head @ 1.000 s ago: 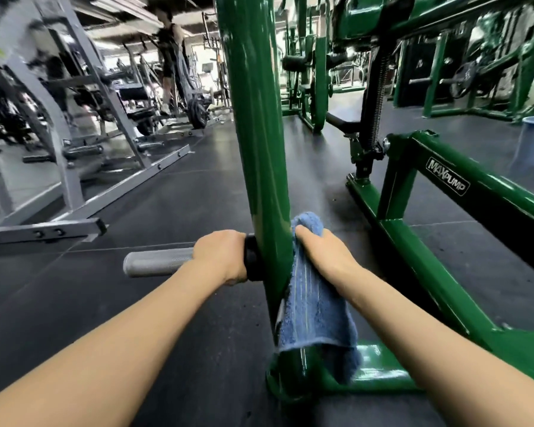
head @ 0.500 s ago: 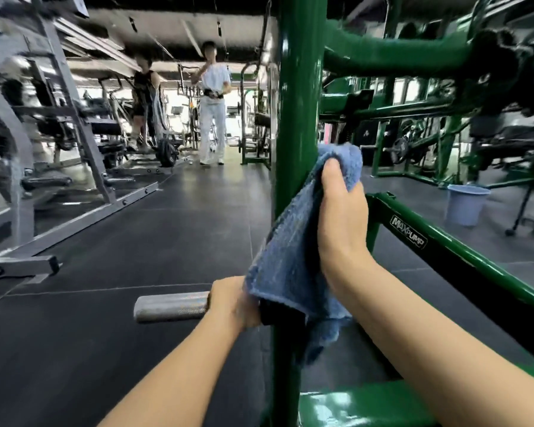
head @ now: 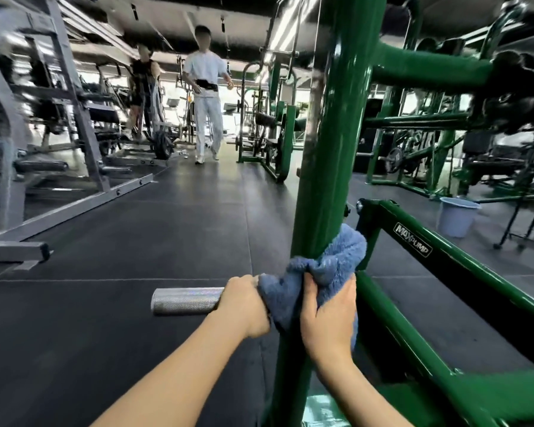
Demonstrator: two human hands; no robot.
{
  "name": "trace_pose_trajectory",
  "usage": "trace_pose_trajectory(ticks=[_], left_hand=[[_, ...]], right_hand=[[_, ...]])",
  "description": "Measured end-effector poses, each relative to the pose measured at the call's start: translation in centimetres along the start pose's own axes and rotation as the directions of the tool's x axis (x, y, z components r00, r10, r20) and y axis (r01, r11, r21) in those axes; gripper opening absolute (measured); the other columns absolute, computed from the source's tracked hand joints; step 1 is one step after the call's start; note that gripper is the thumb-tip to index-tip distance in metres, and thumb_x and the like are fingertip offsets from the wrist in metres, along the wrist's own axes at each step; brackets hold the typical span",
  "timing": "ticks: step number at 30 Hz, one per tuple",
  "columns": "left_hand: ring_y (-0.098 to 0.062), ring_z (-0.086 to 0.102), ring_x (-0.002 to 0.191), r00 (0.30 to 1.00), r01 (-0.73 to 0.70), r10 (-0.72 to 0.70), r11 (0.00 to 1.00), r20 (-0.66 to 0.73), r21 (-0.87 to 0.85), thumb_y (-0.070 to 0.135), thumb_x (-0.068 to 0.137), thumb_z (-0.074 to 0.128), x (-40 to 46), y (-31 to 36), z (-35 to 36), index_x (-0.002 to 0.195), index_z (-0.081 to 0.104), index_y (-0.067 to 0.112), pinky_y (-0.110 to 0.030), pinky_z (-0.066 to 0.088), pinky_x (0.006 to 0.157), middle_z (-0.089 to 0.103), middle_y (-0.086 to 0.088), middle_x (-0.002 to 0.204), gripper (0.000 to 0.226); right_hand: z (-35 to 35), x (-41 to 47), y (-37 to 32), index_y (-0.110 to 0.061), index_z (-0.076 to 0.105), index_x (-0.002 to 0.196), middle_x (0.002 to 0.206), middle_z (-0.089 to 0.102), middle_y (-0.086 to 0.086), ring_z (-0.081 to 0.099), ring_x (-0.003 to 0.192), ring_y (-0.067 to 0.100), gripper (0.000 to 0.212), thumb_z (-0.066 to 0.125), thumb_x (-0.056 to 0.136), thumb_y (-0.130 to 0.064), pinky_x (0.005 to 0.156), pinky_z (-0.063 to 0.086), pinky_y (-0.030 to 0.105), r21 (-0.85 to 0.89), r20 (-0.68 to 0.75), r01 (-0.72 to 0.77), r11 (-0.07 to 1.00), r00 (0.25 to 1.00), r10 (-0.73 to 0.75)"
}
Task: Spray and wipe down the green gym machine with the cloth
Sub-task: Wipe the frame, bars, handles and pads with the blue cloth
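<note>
The green gym machine's upright post (head: 330,155) rises through the middle of the view, with a sloping green beam (head: 463,260) marked MAXPUMP to its right. My right hand (head: 329,315) presses a blue cloth (head: 330,266) against the post, the cloth wrapped around it just above my fingers. My left hand (head: 244,306) grips the silver knurled peg (head: 185,300) that sticks out to the left of the post. No spray bottle is in view.
Dark rubber floor (head: 136,303) spreads to the left. A grey machine frame (head: 74,208) lies at the far left. A person in white (head: 205,97) walks down the aisle toward me. A pale blue bucket (head: 457,217) stands at the right among more green machines.
My right hand has slid the cloth down the post, from well above the peg to level with my left hand. The person in white has come closer. My left hand stays on the peg.
</note>
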State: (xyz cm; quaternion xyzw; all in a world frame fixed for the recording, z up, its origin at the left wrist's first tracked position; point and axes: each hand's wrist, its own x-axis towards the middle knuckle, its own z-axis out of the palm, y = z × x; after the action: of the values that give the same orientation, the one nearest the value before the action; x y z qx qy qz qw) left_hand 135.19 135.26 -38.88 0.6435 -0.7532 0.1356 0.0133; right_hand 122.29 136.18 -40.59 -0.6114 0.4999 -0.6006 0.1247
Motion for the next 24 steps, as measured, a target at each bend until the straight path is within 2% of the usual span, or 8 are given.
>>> trace_pose_trajectory(ticks=[4, 6, 8, 12, 14, 18, 22, 24], left_hand=[[-0.026, 0.05, 0.116, 1.0, 0.007, -0.009, 0.999, -0.029, -0.039, 0.023, 0.084, 0.057, -1.3, -0.3, 0.3, 0.136, 0.038, 0.018, -0.035, 0.038, 0.093, 0.051, -0.003, 0.126, 0.056], [-0.026, 0.047, 0.12, 1.0, -0.009, 0.009, 1.0, -0.02, -0.027, 0.019, 0.083, 0.06, -1.7, -0.7, 0.3, 0.144, 0.029, 0.018, -0.036, 0.037, 0.096, 0.048, -0.003, 0.131, 0.069], [-0.026, 0.047, 0.12, 1.0, -0.024, 0.023, 1.0, -0.016, -0.015, 0.017, 0.083, 0.062, -1.8, -1.2, 0.0, 0.145, 0.026, 0.02, -0.037, 0.039, 0.095, 0.047, -0.003, 0.131, 0.072], [-0.026, 0.052, 0.117, 0.993, 0.12, -0.12, 0.993, -0.014, -0.008, 0.025, 0.084, 0.066, -2.2, -3.2, 0.0, 0.132, 0.036, 0.02, -0.039, 0.042, 0.085, 0.051, -0.002, 0.125, 0.057], [-0.026, 0.055, 0.113, 0.986, 0.167, -0.167, 0.986, -0.012, 0.021, 0.026, 0.086, 0.063, -2.7, -4.0, 0.5, 0.121, 0.042, 0.019, -0.036, 0.039, 0.081, 0.055, -0.003, 0.121, 0.041], [-0.026, 0.056, 0.111, 0.982, 0.186, -0.185, 0.982, -0.046, 0.03, 0.017, 0.084, 0.062, -2.6, -3.9, 0.9, 0.116, 0.044, 0.018, -0.033, 0.038, 0.081, 0.057, -0.003, 0.118, 0.036], [-0.026, 0.055, 0.112, 0.982, 0.181, -0.181, 0.983, -0.055, 0.011, 0.015, 0.084, 0.06, -2.7, -3.9, 0.8, 0.116, 0.045, 0.017, -0.034, 0.038, 0.085, 0.057, -0.004, 0.119, 0.036], [-0.026, 0.055, 0.113, 0.982, 0.182, -0.182, 0.983, -0.06, 0.003, 0.016, 0.084, 0.06, -2.6, -4.0, 0.9, 0.117, 0.045, 0.017, -0.034, 0.038, 0.085, 0.057, -0.004, 0.12, 0.036]], right_hand=[[-0.5, -3.6, 2.4, 0.01, 0.045, 0.132, 0.128, 0.052, 0.03, 0.045, 0.121, 0.041, 0.069, 0.066, 0.076, -0.023, 0.105, 0.032, 0.044, -0.216, 0.026, -0.049, 0.975, 0.998, 0.056], [-1.1, -5.0, 3.5, 0.009, 0.043, 0.131, 0.121, 0.055, 0.033, 0.041, 0.114, 0.034, 0.082, 0.071, 0.055, -0.006, 0.096, 0.028, 0.038, -0.361, 0.035, 0.023, 0.932, 0.999, -0.011], [-1.9, -6.1, 3.0, -0.001, 0.039, 0.13, 0.124, 0.053, 0.025, 0.04, 0.109, 0.03, 0.09, 0.064, 0.044, -0.01, 0.088, 0.029, 0.038, -0.412, 0.056, 0.164, 0.896, 0.986, -0.155], [-1.8, -6.4, 0.8, -0.002, 0.04, 0.134, 0.135, 0.042, 0.016, 0.042, 0.12, 0.031, 0.085, 0.073, 0.055, -0.003, 0.099, 0.027, 0.036, -0.44, 0.127, 0.428, 0.79, 0.9, -0.417], [-0.7, -5.4, 0.4, 0.006, 0.045, 0.134, 0.138, 0.046, 0.024, 0.037, 0.128, 0.034, 0.066, 0.061, 0.071, 0.002, 0.109, 0.017, 0.038, -0.561, 0.25, 0.527, 0.638, 0.843, -0.477], [1.8, -3.9, 0.8, 0.02, 0.051, 0.123, 0.129, 0.049, 0.04, 0.04, 0.127, 0.049, 0.055, 0.025, 0.082, -0.004, 0.114, 0.011, 0.051, -0.673, 0.574, 0.647, 0.358, 0.762, -0.298], [3.4, -1.8, -2.8, 0.015, 0.065, 0.105, 0.104, 0.063, 0.035, 0.061, 0.105, 0.045, 0.046, 0.035, 0.079, -0.009, 0.107, 0.031, 0.051, -0.764, 0.621, 0.635, 0.114, 0.772, -0.138], [4.3, 0.1, -5.3, 0.008, 0.056, 0.121, 0.117, 0.059, 0.026, 0.055, 0.115, 0.037, 0.042, 0.045, 0.086, -0.014, 0.112, 0.027, 0.048, -0.731, 0.68, 0.68, 0.047, 0.733, -0.017]])
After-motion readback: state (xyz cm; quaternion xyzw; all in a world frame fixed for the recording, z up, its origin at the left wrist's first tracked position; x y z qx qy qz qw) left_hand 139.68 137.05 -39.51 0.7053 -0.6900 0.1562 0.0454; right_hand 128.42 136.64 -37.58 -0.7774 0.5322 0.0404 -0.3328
